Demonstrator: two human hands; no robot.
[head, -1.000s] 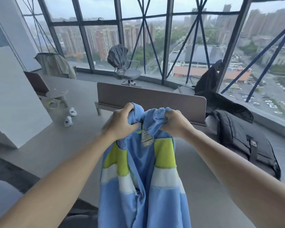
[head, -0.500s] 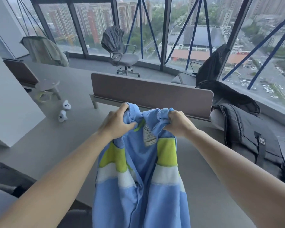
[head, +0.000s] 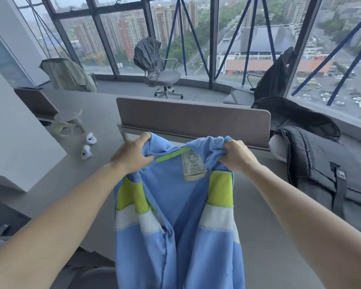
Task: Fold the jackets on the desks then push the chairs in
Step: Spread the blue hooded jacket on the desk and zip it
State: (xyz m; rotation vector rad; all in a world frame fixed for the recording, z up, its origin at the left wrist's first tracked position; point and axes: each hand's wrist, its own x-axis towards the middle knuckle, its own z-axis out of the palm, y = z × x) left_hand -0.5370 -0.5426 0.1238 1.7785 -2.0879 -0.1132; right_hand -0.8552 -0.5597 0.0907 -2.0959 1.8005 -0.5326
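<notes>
Jacket (head: 175,236) now hangs spread wider at the collar, gripped by left hand (head: 131,153) and right hand (head: 237,153).

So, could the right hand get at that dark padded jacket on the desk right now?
Probably yes, once freed. The right hand grips the blue jacket by the collar, but the dark jacket lies beside it on the desk with nothing between.

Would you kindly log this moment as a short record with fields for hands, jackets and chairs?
left hand: grips blue jacket at its collar
right hand: grips collar's other end
blue jacket: hanging above desk, label facing camera
black jacket: lying on desk, right side
office chair: by window, grey garment draped on backrest
</notes>
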